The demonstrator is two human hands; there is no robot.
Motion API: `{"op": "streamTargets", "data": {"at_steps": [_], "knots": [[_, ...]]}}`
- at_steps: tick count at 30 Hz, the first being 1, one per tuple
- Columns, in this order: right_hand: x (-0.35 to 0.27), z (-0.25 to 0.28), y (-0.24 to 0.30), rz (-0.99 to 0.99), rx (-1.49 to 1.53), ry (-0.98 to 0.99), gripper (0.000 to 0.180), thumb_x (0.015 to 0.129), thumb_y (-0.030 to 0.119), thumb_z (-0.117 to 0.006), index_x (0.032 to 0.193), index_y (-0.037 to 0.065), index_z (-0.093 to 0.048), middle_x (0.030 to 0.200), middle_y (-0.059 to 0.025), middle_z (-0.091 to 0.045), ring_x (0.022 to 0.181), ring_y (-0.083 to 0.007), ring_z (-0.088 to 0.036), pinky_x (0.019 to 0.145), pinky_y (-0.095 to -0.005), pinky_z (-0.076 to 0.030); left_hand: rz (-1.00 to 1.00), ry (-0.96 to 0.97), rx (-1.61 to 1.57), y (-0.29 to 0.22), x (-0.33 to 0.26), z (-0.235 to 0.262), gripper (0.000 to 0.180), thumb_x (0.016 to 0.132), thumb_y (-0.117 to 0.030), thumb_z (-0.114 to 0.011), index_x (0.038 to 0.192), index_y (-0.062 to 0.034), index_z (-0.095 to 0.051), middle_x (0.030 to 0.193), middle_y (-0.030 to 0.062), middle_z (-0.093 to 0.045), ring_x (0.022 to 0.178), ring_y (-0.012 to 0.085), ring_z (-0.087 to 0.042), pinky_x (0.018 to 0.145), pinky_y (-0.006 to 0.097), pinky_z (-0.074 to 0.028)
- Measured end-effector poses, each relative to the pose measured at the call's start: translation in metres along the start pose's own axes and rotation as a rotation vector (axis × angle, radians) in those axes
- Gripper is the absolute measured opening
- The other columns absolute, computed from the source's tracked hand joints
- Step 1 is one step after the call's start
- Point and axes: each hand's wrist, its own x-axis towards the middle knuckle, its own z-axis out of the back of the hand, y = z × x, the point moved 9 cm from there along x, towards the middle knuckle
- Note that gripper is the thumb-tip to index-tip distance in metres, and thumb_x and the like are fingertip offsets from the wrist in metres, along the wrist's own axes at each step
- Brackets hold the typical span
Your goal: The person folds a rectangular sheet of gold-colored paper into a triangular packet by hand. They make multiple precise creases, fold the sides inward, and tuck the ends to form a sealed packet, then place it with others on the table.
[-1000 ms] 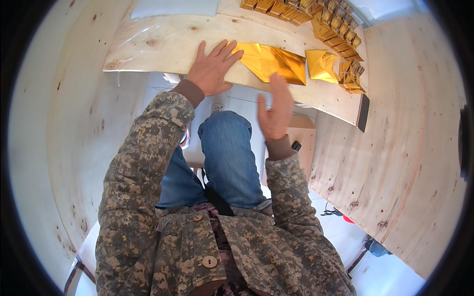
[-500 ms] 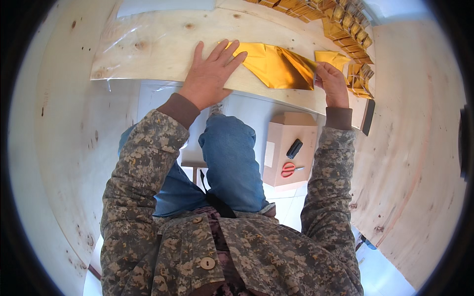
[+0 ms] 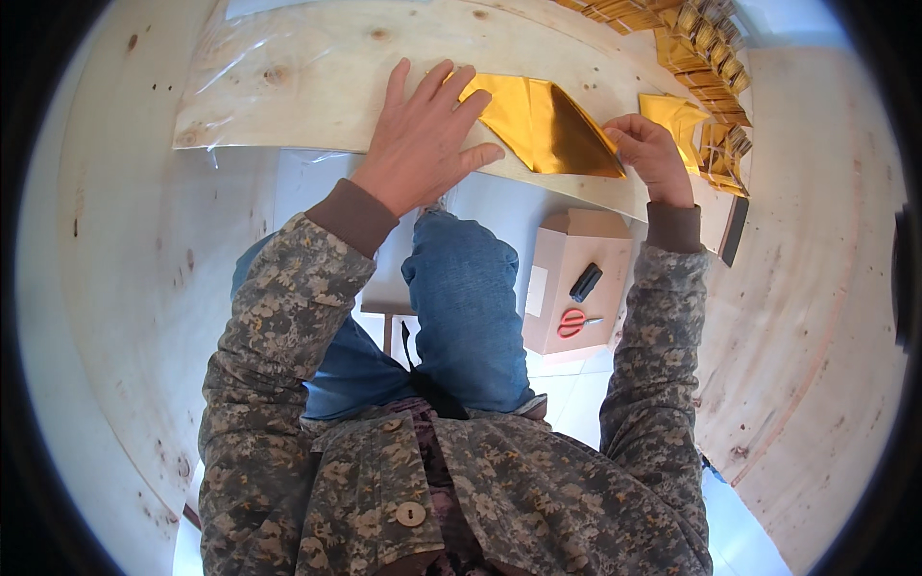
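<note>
A folded sheet of shiny gold foil paper [image 3: 528,120] lies on the wooden tabletop, with a slanting right edge and a pointed lower right corner. My left hand [image 3: 423,139] rests with its fingers spread over the sheet's left end, fingertips covering that tip. The thumb points right, below the sheet. At the slanting right edge is my right hand [image 3: 653,154], its thumb and forefinger pinched together on the foil. The other fingers curl in toward the palm.
Folded gold pieces [image 3: 672,120] lie right of my right hand. Rows of gold bundles [image 3: 706,58] line the far right. Clear plastic film [image 3: 254,67] covers the left tabletop. Below the edge, a cardboard box [image 3: 557,245] bears red-handled scissors [image 3: 573,324] and a black stapler-like object [image 3: 586,282].
The foil's right part has gone from loose and curved to a flatter fold with a straight slanting edge. My right fingers have shifted along it; my left thumb has swung out.
</note>
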Motion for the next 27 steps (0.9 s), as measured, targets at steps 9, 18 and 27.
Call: {"op": "streamTargets", "data": {"at_steps": [9,18,27], "knots": [[-0.023,-0.025,0.018,0.136,-0.466,-0.287,0.025,0.078,0.016,-0.079,0.094,0.001,-0.067,0.077,-0.0079,-0.068,0.071,-0.0165,-0.065,0.067,-0.0307,-0.053,0.064,-0.08,-0.046,0.0,0.009,0.004,0.042,0.09,-0.038,-0.071,0.12,-0.0101,-0.063,0.137,0.0096,-0.056,0.135,0.0273,-0.047,0.118,0.055,-0.021],[-0.023,-0.01,0.069,0.374,-0.204,-0.353,0.012,0.085,0.003,-0.074,0.093,0.001,-0.065,0.079,-0.0056,-0.07,0.071,-0.0107,-0.066,0.067,-0.0256,-0.052,0.236,-0.463,-0.364,0.043,0.018,0.066,0.031,0.092,-0.022,-0.068,0.119,-0.0065,-0.065,0.117,0.0133,-0.068,0.11,0.0337,-0.063,0.104,0.043,-0.045],[-0.072,-0.032,0.113,0.544,-0.445,-0.471,0.009,0.085,-0.003,-0.071,0.092,0.0,-0.065,0.085,-0.0111,-0.072,0.082,-0.0194,-0.072,0.081,-0.0304,-0.057,-0.043,-0.423,-0.385,0.023,0.031,0.066,0.028,0.088,-0.012,-0.068,0.116,-0.0104,-0.069,0.107,0.0112,-0.07,0.097,0.0323,-0.064,0.087,0.041,-0.052]]}}
